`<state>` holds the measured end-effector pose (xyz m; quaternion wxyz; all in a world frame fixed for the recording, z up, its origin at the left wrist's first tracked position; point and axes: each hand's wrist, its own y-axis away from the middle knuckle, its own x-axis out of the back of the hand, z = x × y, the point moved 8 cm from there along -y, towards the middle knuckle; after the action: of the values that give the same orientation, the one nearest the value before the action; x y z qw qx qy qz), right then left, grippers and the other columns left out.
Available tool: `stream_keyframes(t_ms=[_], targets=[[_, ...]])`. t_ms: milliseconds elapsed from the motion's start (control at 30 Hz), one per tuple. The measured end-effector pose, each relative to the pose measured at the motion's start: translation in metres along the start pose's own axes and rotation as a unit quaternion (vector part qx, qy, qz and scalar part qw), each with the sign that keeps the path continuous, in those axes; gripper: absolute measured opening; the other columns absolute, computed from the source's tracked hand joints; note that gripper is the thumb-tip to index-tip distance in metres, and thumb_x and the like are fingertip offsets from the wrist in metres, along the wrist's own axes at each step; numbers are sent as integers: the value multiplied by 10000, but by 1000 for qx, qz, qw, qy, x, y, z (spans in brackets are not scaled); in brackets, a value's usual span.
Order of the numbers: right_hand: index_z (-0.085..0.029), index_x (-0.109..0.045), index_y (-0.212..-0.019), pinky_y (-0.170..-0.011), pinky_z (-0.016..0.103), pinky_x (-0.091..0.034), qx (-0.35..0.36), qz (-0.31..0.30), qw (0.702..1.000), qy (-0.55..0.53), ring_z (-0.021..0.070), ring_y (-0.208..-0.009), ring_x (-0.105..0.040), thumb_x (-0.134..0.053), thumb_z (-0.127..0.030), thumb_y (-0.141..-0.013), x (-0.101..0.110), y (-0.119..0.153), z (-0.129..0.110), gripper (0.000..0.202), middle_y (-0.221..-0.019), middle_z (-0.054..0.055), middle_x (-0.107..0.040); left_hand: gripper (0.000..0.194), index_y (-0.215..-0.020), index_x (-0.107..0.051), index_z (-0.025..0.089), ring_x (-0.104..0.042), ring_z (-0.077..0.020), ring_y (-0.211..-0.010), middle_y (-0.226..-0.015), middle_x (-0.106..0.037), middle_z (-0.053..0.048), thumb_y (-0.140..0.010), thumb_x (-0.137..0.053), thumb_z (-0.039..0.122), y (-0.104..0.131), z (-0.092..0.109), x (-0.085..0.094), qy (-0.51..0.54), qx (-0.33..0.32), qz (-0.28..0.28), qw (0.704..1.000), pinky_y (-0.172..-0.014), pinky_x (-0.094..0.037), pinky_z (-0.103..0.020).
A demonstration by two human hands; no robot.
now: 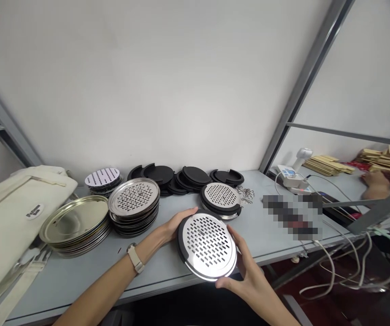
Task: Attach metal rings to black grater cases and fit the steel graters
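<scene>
Both my hands hold a round perforated metal disc (210, 242) with a black rim piece along its left side, tilted above the table's front edge. My left hand (177, 223), below a wrist with a pale-banded watch, grips the upper left of the rim; some of its fingers are hidden behind the disc. At the right and lower edge, my right hand (244, 267) clasps the disc between thumb and fingers. Just beyond lies a short stack of similar black-rimmed discs (222, 195). To the left stands a taller stack of perforated metal discs (134, 197).
Gold-coloured round lids (75, 222) are piled at left beside a cream bag (14, 222). Black notched rings and discs (195, 175) line the wall, near small metal clips (247, 194). Right are cables (332, 271), a metal frame post (303, 90) and another person's hand (376, 183).
</scene>
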<state>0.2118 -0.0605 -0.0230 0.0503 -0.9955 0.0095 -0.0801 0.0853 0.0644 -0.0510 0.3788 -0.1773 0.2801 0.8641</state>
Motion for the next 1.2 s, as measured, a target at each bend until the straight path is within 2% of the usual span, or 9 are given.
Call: stream_keyframes(t_ms=[267, 633, 800, 900, 967, 1033, 1067, 1133, 1200], targets=[[-308, -93, -1494, -1150, 408, -254, -4, 17, 1000, -20, 275, -1425, -202, -821, -403, -644, -1, 4, -9, 1124, -1550, 78, -225, 382, -932, -691, 92, -682, -235, -827, -937, -724, -145, -838, -611, 453, -1, -3, -8, 43, 1, -21, 999, -854, -497, -328], [-290, -127, -1478, -1126, 398, -311, 7, 8, 1000, -25, 285, -1414, -232, -819, -398, -651, -2, 2, -11, 1084, -1543, 95, -237, 388, -901, -678, 83, -665, -202, -755, -882, -720, -136, -840, -595, 457, -3, -5, -3, 27, 3, -5, 1000, -814, -503, -306], [-296, -150, -1467, -1122, 401, -317, 35, 10, 999, -7, 281, -1406, -253, -811, -387, -667, -4, 1, -12, 1042, -1535, 90, -245, 426, -897, -661, 87, -643, -187, -767, -854, -703, -116, -839, -583, 502, 9, 8, -6, -38, 6, 8, 999, -776, -495, -285], [-301, -127, -1472, -1130, 419, -295, 38, 7, 999, 27, 277, -1399, -268, -798, -393, -680, -11, -2, -5, 1042, -1530, 87, -245, 407, -867, -642, 111, -603, -160, -718, -841, -671, -81, -841, -570, 511, 15, 27, -5, -130, -34, 16, 991, -711, -474, -270], [-288, -98, -1479, -1133, 435, -281, 31, 11, 998, 59, 283, -1399, -265, -781, -416, -693, -14, -4, 4, 1049, -1525, 98, -250, 352, -814, -605, 137, -564, -141, -695, -811, -632, -43, -834, -586, 488, 16, 42, -3, -226, -97, 22, 969, -669, -442, -251], [-274, -75, -1485, -1130, 435, -282, 26, 17, 996, 85, 284, -1399, -258, -759, -433, -711, -14, -6, 11, 1045, -1522, 105, -248, 337, -780, -569, 153, -535, -135, -697, -790, -593, -16, -841, -575, 485, 16, 54, 0, -345, -154, 42, 925, -647, -410, -240], [-271, -71, -1487, -1113, 425, -310, 23, 16, 995, 91, 281, -1388, -280, -741, -436, -731, -14, -7, 14, 1024, -1517, 107, -255, 350, -769, -559, 157, -526, -138, -700, -779, -579, -9, -851, -552, 497, 16, 58, 2, -411, -172, 58, 893, -641, -396, -240], [-271, -76, -1491, -1022, 391, -417, 16, 1, 996, 92, 268, -1296, -417, -692, -432, -782, -14, -7, 18, 953, -1459, 116, -343, 391, -757, -552, 167, -519, -146, -696, -750, -567, 1, -883, -479, 530, 17, 62, 7, -529, -186, 95, 823, -632, -376, -246], [-263, -75, -1494, -866, 350, -499, 6, -30, 996, 88, 227, -1056, -581, -636, -418, -834, -15, -6, 19, 880, -1266, 107, -520, 415, -758, -551, 179, -523, -152, -681, -721, -570, 10, -905, -424, 545, 19, 64, 10, -610, -191, 124, 759, -626, -360, -252]])
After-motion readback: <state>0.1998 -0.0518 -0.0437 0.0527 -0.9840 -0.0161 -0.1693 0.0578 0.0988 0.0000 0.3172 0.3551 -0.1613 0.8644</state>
